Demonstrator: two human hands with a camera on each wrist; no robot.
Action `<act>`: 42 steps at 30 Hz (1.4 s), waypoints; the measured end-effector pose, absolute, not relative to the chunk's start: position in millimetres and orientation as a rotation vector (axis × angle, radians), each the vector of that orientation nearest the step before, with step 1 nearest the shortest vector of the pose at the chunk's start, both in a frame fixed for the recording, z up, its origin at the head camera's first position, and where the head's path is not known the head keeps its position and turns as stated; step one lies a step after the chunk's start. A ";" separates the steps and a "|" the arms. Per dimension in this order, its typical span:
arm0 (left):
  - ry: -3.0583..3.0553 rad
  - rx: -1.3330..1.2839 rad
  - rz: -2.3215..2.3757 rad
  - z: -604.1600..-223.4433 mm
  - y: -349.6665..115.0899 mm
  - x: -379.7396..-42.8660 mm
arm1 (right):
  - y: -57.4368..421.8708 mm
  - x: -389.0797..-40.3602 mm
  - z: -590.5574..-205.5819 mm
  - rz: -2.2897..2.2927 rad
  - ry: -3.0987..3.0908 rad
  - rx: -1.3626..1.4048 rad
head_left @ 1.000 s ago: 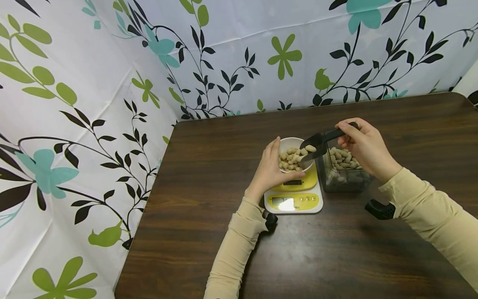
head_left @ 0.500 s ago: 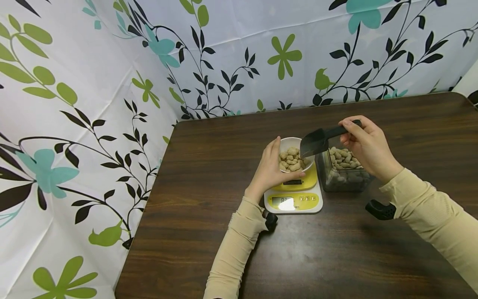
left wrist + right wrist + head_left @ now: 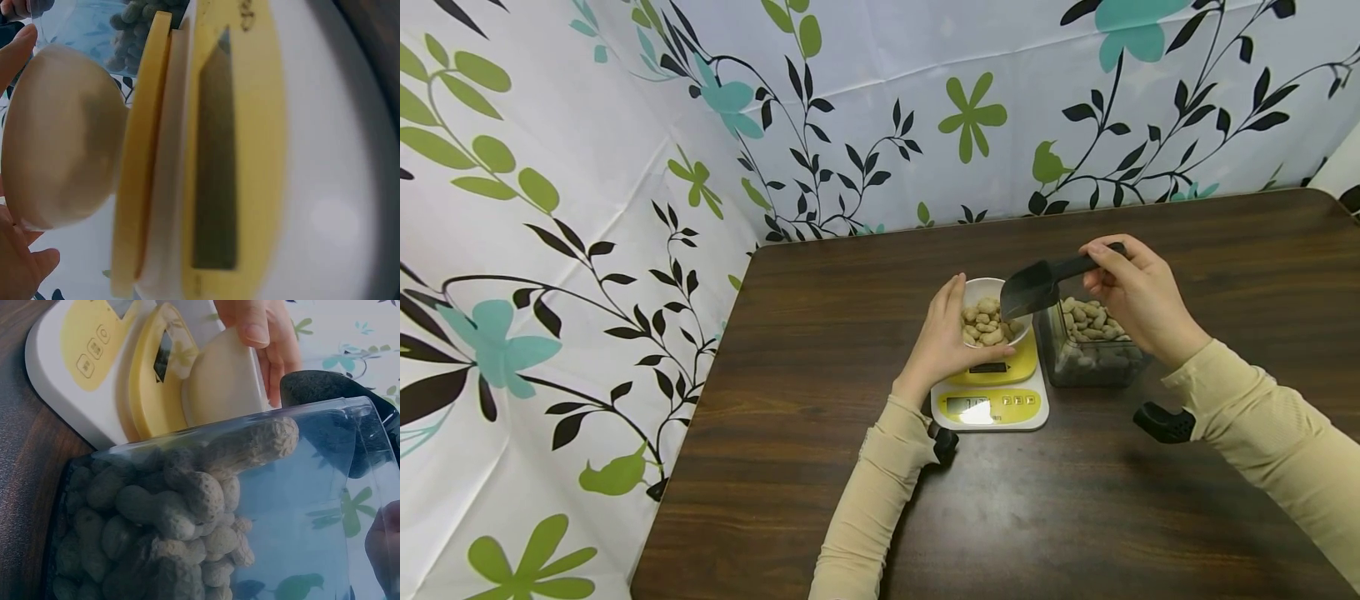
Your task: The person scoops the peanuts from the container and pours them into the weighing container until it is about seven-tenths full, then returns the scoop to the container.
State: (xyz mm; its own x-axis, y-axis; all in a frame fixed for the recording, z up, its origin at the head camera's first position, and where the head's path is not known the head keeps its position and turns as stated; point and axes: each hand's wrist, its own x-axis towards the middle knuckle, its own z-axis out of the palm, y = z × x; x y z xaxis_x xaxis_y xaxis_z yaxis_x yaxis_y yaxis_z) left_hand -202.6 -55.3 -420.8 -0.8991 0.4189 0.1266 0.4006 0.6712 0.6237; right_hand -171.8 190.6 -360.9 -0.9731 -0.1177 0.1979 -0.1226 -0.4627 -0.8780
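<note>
A white bowl [image 3: 981, 290] with peanuts [image 3: 987, 321] in it sits on the yellow platform of a white and yellow kitchen scale [image 3: 1036, 417]. My left hand [image 3: 936, 342] holds the bowl from the left, thumb along its near side and fingers round the far side. Between finger and thumb, my right hand [image 3: 1138, 296] grips a black scoop [image 3: 1030, 290] by its handle. The scoop is tipped over the bowl's right rim, and its inside is hidden. In the left wrist view, the bowl [image 3: 62, 137] rests on the scale's platform.
Right of the scale stands a clear plastic container [image 3: 1093, 375] with many peanuts [image 3: 175, 512]; my right hand is above its far right side. The dark wooden table [image 3: 790, 375] reaches back to a white patterned curtain [image 3: 880, 100].
Peanuts have dropped from the scoop into the bowl, and the scoop has tipped over further. My left hand keeps its place on the bowl. The figures on the scale's display have changed.
</note>
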 end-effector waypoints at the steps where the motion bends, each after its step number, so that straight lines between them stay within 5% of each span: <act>1: 2.851 0.703 1.055 -419.8 -54.5 -202.9 | 190.8 -171.8 -359.9 2.665 -1.620 0.364; 16: 2.842 0.881 0.973 -388.5 -28.4 -203.2 | 220.7 -167.8 -344.1 2.649 -1.326 0.376; 28: 2.814 1.037 0.668 -379.7 10.6 -197.2 | 248.8 -162.9 -349.3 2.512 -1.333 0.135; 36: 2.826 1.075 0.592 -384.3 23.5 -197.2 | 248.4 -156.5 -357.4 1.588 -2.247 -0.020; 42: 2.821 1.073 0.602 -384.1 26.3 -197.2 | 239.6 -154.8 -361.3 0.992 -2.525 0.131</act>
State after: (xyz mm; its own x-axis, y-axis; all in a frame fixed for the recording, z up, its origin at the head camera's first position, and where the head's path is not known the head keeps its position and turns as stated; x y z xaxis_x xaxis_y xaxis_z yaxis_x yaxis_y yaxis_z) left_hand -197.2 26.3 -384.1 -0.7553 0.6508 0.0775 0.6258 0.6809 0.3806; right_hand -154.8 239.6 -361.3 -0.9063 0.0650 0.4177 -0.2368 0.7404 -0.6291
